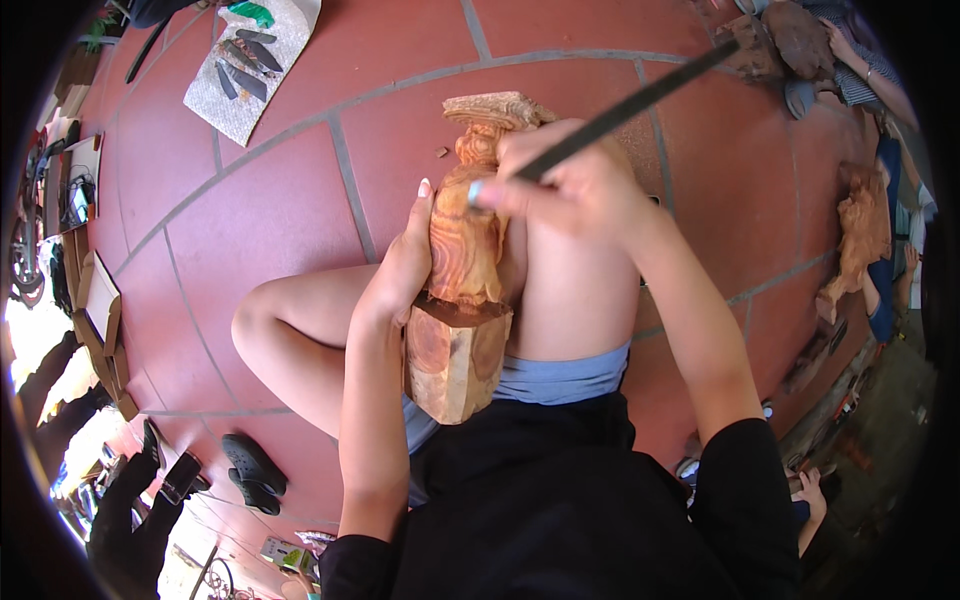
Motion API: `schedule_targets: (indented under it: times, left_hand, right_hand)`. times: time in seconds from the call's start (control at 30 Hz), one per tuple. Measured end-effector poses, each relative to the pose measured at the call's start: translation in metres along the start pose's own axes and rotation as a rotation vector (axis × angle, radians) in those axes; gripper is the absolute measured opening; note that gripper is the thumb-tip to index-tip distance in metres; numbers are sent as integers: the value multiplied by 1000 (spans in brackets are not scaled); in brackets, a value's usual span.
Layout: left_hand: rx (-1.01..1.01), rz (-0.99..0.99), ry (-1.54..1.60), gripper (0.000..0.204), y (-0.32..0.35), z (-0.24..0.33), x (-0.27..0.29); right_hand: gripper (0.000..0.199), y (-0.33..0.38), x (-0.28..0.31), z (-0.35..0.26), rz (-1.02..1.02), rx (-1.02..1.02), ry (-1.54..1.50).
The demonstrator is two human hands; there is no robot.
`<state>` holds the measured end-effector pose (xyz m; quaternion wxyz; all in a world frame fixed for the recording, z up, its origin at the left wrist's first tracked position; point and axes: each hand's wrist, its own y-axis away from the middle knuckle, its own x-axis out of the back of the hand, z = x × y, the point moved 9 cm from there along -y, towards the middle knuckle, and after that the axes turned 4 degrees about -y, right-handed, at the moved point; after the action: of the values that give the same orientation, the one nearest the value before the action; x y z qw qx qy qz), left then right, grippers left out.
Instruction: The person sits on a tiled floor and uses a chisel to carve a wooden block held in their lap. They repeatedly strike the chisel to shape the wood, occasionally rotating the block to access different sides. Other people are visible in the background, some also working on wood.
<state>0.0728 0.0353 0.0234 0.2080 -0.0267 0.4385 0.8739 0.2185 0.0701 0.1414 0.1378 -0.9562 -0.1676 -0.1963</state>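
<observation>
A carved wooden figure (465, 240) with swirling orange-brown grain lies across my lap. Its base is a pale, many-sided block, and a rough flat piece tops the far end. Around the left side of the figure's body my left hand (405, 265) is wrapped, thumb pointing away from me. My right hand (580, 190) is closed on a long dark file (630, 105), just over the figure's upper part. The file slants up to the right. Motion smears the right hand, and its fingers partly hide the carving, so contact between file and wood is unclear.
On the red tiled floor, a pale mat (290, 50) bears several dark blades or files. Dark clogs (255, 470) sit at lower left, near a cardboard box (98, 305). Other people work along the right side, near another wood carving (858, 230).
</observation>
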Motion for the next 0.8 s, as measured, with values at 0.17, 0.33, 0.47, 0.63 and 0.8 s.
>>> schedule_targets:
  times: [0.17, 0.33, 0.47, 0.63, 0.8]
  left_hand:
    - [1, -40, 23, 75, -17, -15, 10]
    - [49, -30, 75, 74, -14, -16, 8]
    - [52, 5, 21, 73, -20, -24, 14]
    - [49, -89, 88, 76, -17, -22, 2]
    - [18, -69, 20, 76, -26, -27, 12]
  right_hand:
    - [31, 2, 5, 12, 116, -1, 43]
    - [28, 12, -10, 5, 4, 32, -73]
    - [29, 22, -32, -23, -95, 203, -35]
    - [29, 13, -7, -6, 21, 131, 63]
    - [29, 20, -33, -27, -79, 146, -8]
